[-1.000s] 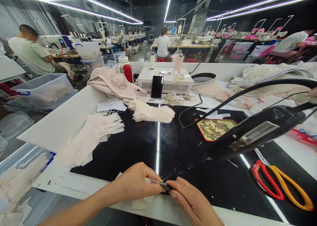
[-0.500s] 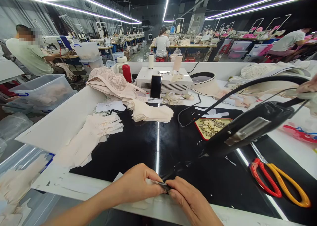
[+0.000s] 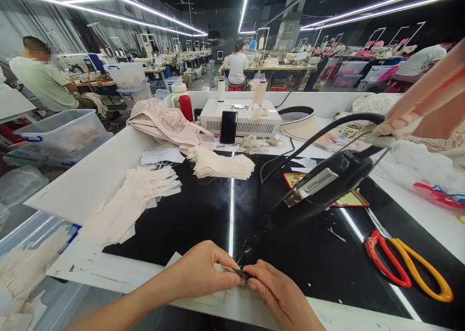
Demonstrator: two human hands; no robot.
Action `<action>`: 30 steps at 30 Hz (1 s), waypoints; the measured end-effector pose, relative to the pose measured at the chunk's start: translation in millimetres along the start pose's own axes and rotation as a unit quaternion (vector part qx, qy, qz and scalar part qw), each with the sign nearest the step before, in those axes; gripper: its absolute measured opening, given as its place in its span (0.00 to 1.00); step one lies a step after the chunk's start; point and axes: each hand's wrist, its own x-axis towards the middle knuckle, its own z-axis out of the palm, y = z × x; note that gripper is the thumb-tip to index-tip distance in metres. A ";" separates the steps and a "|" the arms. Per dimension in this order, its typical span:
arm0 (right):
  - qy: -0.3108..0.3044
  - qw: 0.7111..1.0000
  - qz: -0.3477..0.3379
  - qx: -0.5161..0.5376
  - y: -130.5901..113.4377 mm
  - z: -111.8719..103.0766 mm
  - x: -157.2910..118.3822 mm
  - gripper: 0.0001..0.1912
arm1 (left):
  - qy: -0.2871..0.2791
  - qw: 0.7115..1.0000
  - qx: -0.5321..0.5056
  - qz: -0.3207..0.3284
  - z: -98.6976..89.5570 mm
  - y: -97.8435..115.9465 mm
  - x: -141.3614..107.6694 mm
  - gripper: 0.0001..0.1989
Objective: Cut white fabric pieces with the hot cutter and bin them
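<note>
My left hand (image 3: 199, 270) and my right hand (image 3: 278, 292) meet at the near table edge, fingertips almost touching. Both pinch a small dark strip (image 3: 242, 274) whose kind I cannot make out. Pale fabric shows beneath my left fingers, with more hanging below the white edge. Just beyond my fingers are thin blurred wisps. A black handheld device (image 3: 350, 171) with a silver plate and a thick cable tilts over the black mat (image 3: 203, 215), its narrow end pointing toward my hands. Another person's hand (image 3: 397, 120) grips its cable end.
Scissors (image 3: 381, 235) with red and orange handles lie to the right. The device partly covers a red-rimmed tray (image 3: 358, 199). Stacked cream fabric pieces (image 3: 119, 200) lie left, another stack (image 3: 221, 162) ahead. A phone (image 3: 228, 127) leans against a white box (image 3: 207, 112).
The other person's hand and arm have come further in from the right. The black device has shifted left, now covering much of the tray. My hands have barely moved.
</note>
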 end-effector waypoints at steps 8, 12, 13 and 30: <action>0.141 0.973 0.015 -0.181 40.9 -18.1 -25.9 0.25 | 0.004 0.999 -0.046 -0.014 -11.6 -6.9 -1.9 0.15; 0.194 0.900 -0.081 -0.383 67.9 -41.4 -30.0 0.25 | 0.012 0.999 -0.036 -0.032 -18.9 -10.5 -2.0 0.16; 0.203 0.877 -0.086 -0.426 71.8 -44.8 -28.7 0.26 | 0.014 0.999 -0.030 -0.029 -20.1 -10.7 -1.9 0.16; 0.179 0.964 -0.074 -0.180 48.0 -17.3 -27.5 0.19 | 0.057 0.994 -0.091 0.006 -33.5 -6.0 -3.2 0.25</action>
